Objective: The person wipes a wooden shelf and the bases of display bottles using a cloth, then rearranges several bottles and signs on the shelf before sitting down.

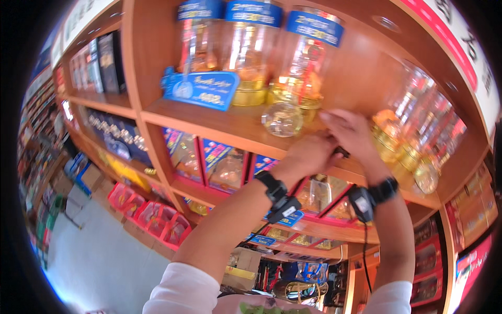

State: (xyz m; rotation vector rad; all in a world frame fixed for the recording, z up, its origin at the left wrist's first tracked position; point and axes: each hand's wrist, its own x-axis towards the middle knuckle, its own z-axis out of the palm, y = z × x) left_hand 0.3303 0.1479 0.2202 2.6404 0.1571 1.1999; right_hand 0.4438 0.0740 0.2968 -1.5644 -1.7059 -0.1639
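My left hand (313, 153) and my right hand (347, 127) meet over the front part of a wooden shelf (235, 123). A small dark object (342, 152) pokes out between the curled fingers of my left hand; blur hides what it is. The right hand's fingers reach across the left hand, and their grip is partly hidden. Just left of the hands is a clear faceted glass ball (283, 119). Behind it stand tall transparent jars (251, 59) with gold bases and blue printed bands. A blue price sign (202, 89) leans before them.
More gold-based jars (415, 117) and another glass ball (426, 176) stand to the right. Boxed bottles (225, 165) fill the compartment below. Red gift bags (164, 221) sit low at the left, beside the grey floor (102, 259). Cables hang from both wrist straps.
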